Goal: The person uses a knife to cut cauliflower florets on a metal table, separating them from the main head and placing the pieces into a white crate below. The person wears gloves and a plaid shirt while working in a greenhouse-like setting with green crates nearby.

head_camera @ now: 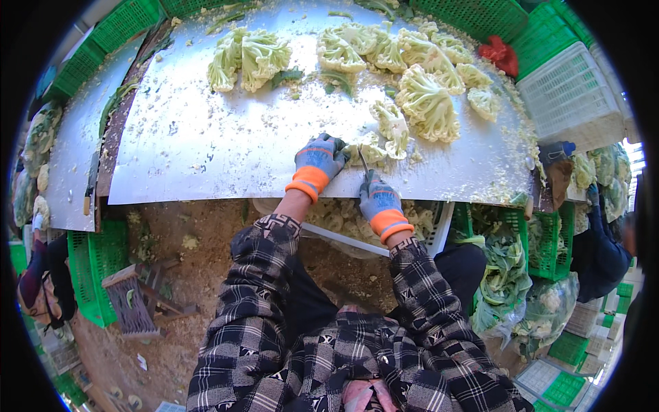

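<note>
Both hands wear blue-grey work gloves with orange cuffs and are near the front edge of a metal-topped table (206, 170). My left hand (320, 158) has its fingers curled against the left side of a small cauliflower piece (371, 146), holding it on the table. A knife (363, 158) is gripped in my right hand (381, 200), its blade pointing up and touching or very near that piece. Just right of it lies another cut cauliflower piece (389, 123). Larger cut cauliflower sections (428, 105) lie beyond, and two more (250, 57) sit at the far left.
Below the table edge, a white crate (345, 239) holds florets. Green crates (471, 18) line the far side, beside a white crate (569, 85). A low stool (133, 304) stands at left. Other people work at left (38, 288) and right (600, 247).
</note>
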Demonstrator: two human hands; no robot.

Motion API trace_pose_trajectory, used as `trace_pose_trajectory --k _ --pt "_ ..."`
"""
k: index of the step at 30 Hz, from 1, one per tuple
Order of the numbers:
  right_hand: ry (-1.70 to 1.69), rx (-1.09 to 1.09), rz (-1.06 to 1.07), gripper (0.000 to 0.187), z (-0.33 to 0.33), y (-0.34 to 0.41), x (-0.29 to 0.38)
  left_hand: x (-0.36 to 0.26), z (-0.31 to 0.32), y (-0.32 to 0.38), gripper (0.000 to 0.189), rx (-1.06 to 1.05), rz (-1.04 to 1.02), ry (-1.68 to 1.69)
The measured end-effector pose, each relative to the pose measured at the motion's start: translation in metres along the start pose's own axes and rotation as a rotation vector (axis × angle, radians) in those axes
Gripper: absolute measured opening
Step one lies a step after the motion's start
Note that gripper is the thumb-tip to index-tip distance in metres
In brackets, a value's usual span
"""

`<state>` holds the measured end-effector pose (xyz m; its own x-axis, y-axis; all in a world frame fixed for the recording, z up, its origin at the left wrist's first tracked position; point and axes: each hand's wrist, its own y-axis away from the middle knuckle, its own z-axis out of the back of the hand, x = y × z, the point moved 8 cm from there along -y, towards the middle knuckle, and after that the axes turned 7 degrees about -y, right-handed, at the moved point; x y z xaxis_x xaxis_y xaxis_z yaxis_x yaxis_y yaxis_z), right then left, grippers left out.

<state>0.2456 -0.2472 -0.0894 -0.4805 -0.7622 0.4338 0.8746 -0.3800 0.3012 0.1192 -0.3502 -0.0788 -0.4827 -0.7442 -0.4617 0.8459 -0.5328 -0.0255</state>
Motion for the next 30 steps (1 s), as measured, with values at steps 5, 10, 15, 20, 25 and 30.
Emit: trace_pose_trajectory --k 5,10,15,20,25,30 --pt "-0.076 -0.141 0.109 0.042 0.003 0.036 -0.04 0.003 0.004 0.001 0.03 0.0 0.021 0.011" --pt "-0.397 -0.336 0.262 0.039 0.019 0.063 -0.056 -0.028 0.027 0.013 0.048 -0.198 -0.093 -0.077" --pt "-0.493 -0.463 0.24 0.037 0.039 0.074 -0.046 -0.065 0.008 0.014 0.047 -0.193 -0.372 -0.029" --pt "-0.302 -0.516 0.291 0.038 0.03 0.057 -0.047 -0.071 -0.016 0.007 0.036 -0.136 -0.387 -0.092" --pt "0.098 -0.326 0.024 0.051 0.009 0.039 -0.045 -0.07 -0.019 0.008 0.032 -0.133 -0.362 -0.084" --pt "0.112 -0.129 -0.161 0.054 0.002 0.015 -0.05 -0.072 -0.013 0.01 0.03 -0.153 -0.356 -0.079"
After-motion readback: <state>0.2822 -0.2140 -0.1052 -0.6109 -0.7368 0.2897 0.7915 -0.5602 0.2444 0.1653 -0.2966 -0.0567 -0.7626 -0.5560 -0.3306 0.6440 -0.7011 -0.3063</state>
